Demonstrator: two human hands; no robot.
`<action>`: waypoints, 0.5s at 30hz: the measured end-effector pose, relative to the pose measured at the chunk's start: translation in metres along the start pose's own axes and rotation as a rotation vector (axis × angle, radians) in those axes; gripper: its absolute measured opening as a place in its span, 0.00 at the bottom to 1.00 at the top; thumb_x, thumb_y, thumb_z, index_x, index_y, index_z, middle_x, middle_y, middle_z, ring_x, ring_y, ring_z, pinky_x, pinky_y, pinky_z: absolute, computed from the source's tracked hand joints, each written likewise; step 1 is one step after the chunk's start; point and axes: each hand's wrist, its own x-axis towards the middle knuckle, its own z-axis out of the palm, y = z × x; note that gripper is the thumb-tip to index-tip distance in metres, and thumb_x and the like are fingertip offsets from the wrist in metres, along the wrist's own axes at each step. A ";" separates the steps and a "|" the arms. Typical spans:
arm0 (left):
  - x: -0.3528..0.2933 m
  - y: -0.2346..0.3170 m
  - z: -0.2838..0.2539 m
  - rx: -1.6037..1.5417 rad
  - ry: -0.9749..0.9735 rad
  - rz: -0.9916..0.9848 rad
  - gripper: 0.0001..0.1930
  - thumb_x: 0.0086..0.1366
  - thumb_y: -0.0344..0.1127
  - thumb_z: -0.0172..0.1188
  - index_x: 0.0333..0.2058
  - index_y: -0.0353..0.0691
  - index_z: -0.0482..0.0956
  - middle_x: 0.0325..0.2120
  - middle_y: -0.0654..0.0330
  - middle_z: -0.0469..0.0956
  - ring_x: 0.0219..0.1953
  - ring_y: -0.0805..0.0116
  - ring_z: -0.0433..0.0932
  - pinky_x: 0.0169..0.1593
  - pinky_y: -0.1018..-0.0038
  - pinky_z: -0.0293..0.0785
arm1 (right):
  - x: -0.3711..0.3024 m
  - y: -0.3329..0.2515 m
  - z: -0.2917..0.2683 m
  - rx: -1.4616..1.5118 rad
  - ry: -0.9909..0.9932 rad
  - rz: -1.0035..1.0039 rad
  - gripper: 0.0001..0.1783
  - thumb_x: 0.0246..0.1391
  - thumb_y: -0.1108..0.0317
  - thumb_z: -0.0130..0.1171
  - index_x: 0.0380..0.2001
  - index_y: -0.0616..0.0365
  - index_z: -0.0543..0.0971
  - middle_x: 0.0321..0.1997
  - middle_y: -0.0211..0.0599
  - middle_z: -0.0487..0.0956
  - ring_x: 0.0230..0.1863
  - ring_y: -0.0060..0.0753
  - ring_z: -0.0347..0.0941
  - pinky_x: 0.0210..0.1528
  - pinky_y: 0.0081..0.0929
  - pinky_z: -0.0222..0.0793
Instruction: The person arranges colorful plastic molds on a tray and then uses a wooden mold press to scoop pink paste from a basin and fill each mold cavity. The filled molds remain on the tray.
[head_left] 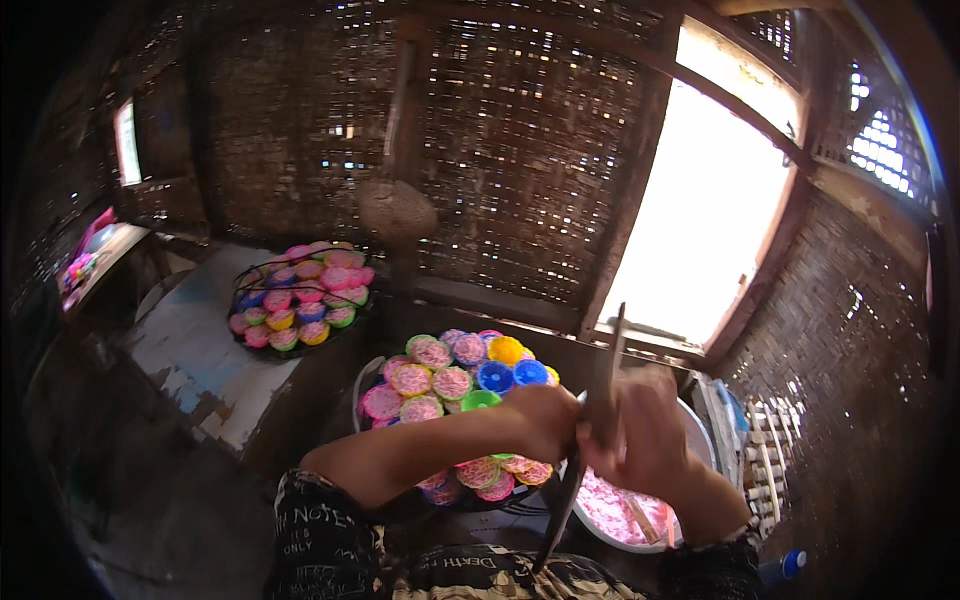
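Above the basin's near-left rim, a long, dark, flat wooden-looking tool (603, 390) stands steeply between my hands. A similar dark length (562, 512) slants below them toward my body; the hands hide whether the two are one piece. My left hand (546, 422) is closed at the tool's left side. Blurred by motion, my right hand (648, 428) appears wrapped around it from the right. Below is a metal basin (708, 440) with a pink-and-white mass (622, 512) and a flat wooden piece (642, 520). Left of it, coloured cups (450, 383) crowd a round tray, many with pink stringy filling.
A second dark tray of filled cups (300, 297) rests on a worn pale tabletop (215, 345) at left. Woven bamboo walls (520, 180) surround me, with a bright doorway (705, 210) ahead right. A slatted rack (770, 465) and a blue-capped bottle (790, 565) are at right.
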 end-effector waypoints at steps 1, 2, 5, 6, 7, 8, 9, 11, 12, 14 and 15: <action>-0.005 0.007 0.000 0.001 -0.094 0.004 0.13 0.46 0.37 0.62 0.32 0.42 0.79 0.30 0.51 0.79 0.36 0.55 0.80 0.38 0.63 0.75 | -0.008 -0.011 -0.010 0.125 -0.077 0.003 0.16 0.42 0.66 0.62 0.36 0.57 0.72 0.31 0.40 0.74 0.33 0.42 0.72 0.33 0.39 0.64; -0.011 0.016 0.000 0.026 -0.243 -0.048 0.15 0.44 0.37 0.62 0.34 0.43 0.80 0.31 0.51 0.79 0.38 0.55 0.79 0.39 0.64 0.76 | -0.016 -0.019 -0.018 0.251 -0.221 0.015 0.16 0.41 0.65 0.63 0.34 0.56 0.73 0.29 0.37 0.74 0.32 0.40 0.72 0.33 0.38 0.64; -0.027 0.044 -0.005 0.085 -0.197 -0.046 0.12 0.46 0.37 0.59 0.32 0.42 0.78 0.26 0.52 0.79 0.33 0.54 0.80 0.35 0.61 0.75 | -0.035 -0.015 -0.036 0.838 -0.283 0.555 0.17 0.38 0.71 0.68 0.29 0.58 0.70 0.28 0.32 0.77 0.20 0.24 0.72 0.22 0.25 0.67; -0.030 0.052 -0.007 0.131 -0.128 -0.033 0.13 0.47 0.39 0.59 0.31 0.41 0.76 0.23 0.53 0.78 0.29 0.54 0.79 0.33 0.59 0.74 | -0.041 -0.008 -0.041 0.841 -0.159 0.407 0.18 0.38 0.75 0.67 0.31 0.60 0.68 0.25 0.30 0.74 0.15 0.17 0.67 0.16 0.18 0.63; -0.033 0.058 -0.010 0.140 -0.092 -0.035 0.12 0.47 0.40 0.58 0.31 0.42 0.76 0.24 0.53 0.78 0.29 0.54 0.79 0.33 0.59 0.74 | -0.049 -0.003 -0.045 0.816 -0.116 0.437 0.20 0.37 0.76 0.66 0.33 0.61 0.67 0.24 0.29 0.71 0.17 0.16 0.67 0.17 0.18 0.63; -0.035 0.061 -0.013 0.149 -0.066 -0.038 0.12 0.48 0.40 0.58 0.31 0.42 0.76 0.24 0.53 0.78 0.29 0.55 0.80 0.33 0.60 0.74 | -0.058 0.002 -0.048 0.904 -0.032 0.491 0.23 0.37 0.77 0.66 0.36 0.63 0.65 0.22 0.28 0.69 0.19 0.16 0.67 0.19 0.18 0.63; -0.035 0.061 -0.016 0.143 -0.024 -0.018 0.12 0.49 0.40 0.57 0.32 0.42 0.76 0.24 0.53 0.78 0.29 0.55 0.80 0.33 0.60 0.75 | -0.069 0.007 -0.052 0.843 -0.006 0.546 0.26 0.36 0.78 0.66 0.39 0.63 0.64 0.22 0.27 0.68 0.21 0.15 0.67 0.20 0.16 0.63; -0.044 0.043 -0.022 0.143 -0.074 -0.100 0.13 0.50 0.41 0.58 0.33 0.41 0.76 0.25 0.52 0.78 0.29 0.54 0.79 0.33 0.61 0.75 | -0.098 0.022 -0.069 0.924 0.100 0.786 0.33 0.34 0.82 0.61 0.47 0.64 0.60 0.24 0.26 0.66 0.25 0.16 0.65 0.24 0.15 0.61; -0.049 0.031 -0.024 0.147 -0.075 -0.117 0.14 0.51 0.41 0.58 0.34 0.40 0.75 0.25 0.51 0.78 0.29 0.53 0.79 0.33 0.62 0.75 | -0.114 0.035 -0.085 0.827 0.134 0.789 0.34 0.34 0.81 0.54 0.51 0.64 0.60 0.25 0.26 0.66 0.24 0.17 0.63 0.28 0.15 0.62; -0.050 0.010 -0.013 0.086 0.085 -0.238 0.15 0.50 0.40 0.62 0.35 0.38 0.76 0.26 0.53 0.79 0.30 0.55 0.80 0.34 0.63 0.75 | -0.147 0.052 -0.094 0.710 0.484 0.927 0.35 0.38 0.77 0.52 0.55 0.64 0.59 0.30 0.29 0.67 0.32 0.18 0.63 0.35 0.17 0.61; -0.050 0.000 -0.004 0.057 0.205 -0.258 0.16 0.50 0.40 0.64 0.35 0.37 0.76 0.27 0.54 0.80 0.30 0.57 0.80 0.34 0.64 0.76 | -0.163 0.058 -0.094 0.695 0.712 0.965 0.34 0.42 0.76 0.53 0.56 0.65 0.58 0.32 0.30 0.67 0.35 0.19 0.61 0.37 0.19 0.59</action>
